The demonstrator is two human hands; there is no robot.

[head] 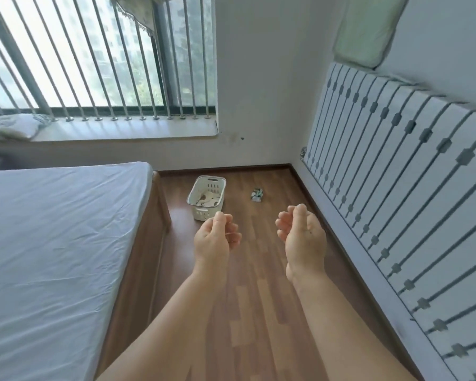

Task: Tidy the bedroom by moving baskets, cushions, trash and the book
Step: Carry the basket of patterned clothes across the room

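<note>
A white plastic basket (207,198) with patterned cloth inside stands on the wooden floor beside the bed's far corner. A small crumpled piece of trash (257,194) lies on the floor to its right. My left hand (214,237) and my right hand (301,236) are held out in front of me above the floor, short of the basket. Both have loosely curled fingers and hold nothing. A cushion (10,129) lies on the window sill at the far left, partly cut off.
The bed (55,243) with a pale sheet fills the left side. A white padded panel with dark lines (396,171) leans along the right wall, with a pale green cushion (366,31) above it. A barred window (99,56) faces me. The wooden floor (259,312) runs between bed and panel.
</note>
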